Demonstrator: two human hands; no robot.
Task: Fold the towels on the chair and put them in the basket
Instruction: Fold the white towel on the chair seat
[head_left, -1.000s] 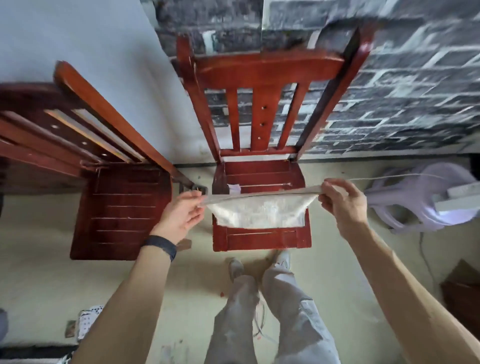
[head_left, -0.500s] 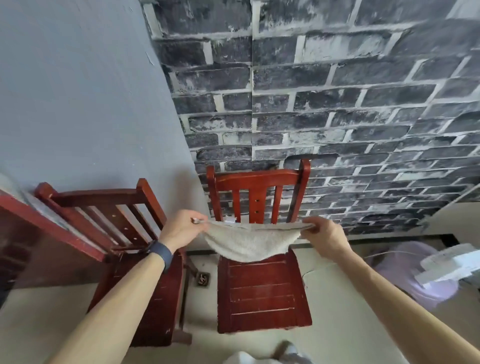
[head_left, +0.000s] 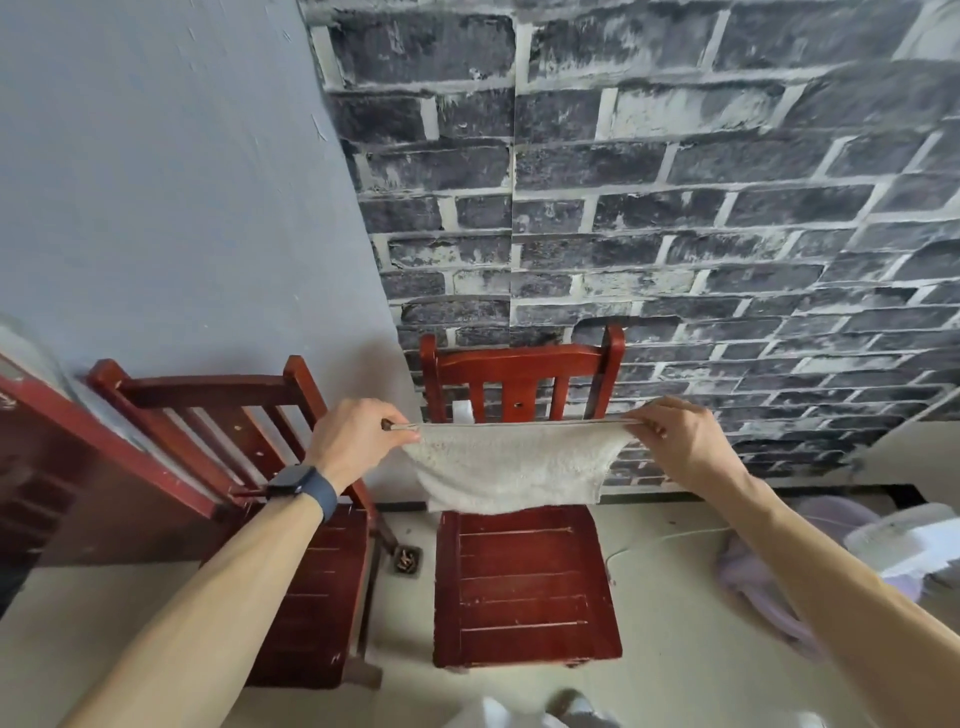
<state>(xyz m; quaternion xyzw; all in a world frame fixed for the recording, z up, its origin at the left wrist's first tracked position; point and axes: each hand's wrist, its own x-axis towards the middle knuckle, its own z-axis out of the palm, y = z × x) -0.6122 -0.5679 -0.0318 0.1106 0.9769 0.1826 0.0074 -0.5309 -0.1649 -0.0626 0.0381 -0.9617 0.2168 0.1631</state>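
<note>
A: We had the chair (head_left: 524, 582) bare beneath us, seat clear, and the towel (head_left: 506, 470) up in the air over it, doubled and sagging in the middle.

B: Both hands were pinching it: left hand (head_left: 358, 444) on one top corner, right hand (head_left: 675, 441) on the other, edge pulled taut between them.

A: The risk, as we judged it, was the layers slipping apart if either pinch loosened; a soft, floppy cloth would have dropped to the floor (head_left: 670, 649).

B: And uneven tension would have skewed the fold.

A: As for the basket, we couldn't pick one out. A pale lilac plastic thing (head_left: 810, 582) sat on the right, but we couldn't tell what it was or what it held.
</note>
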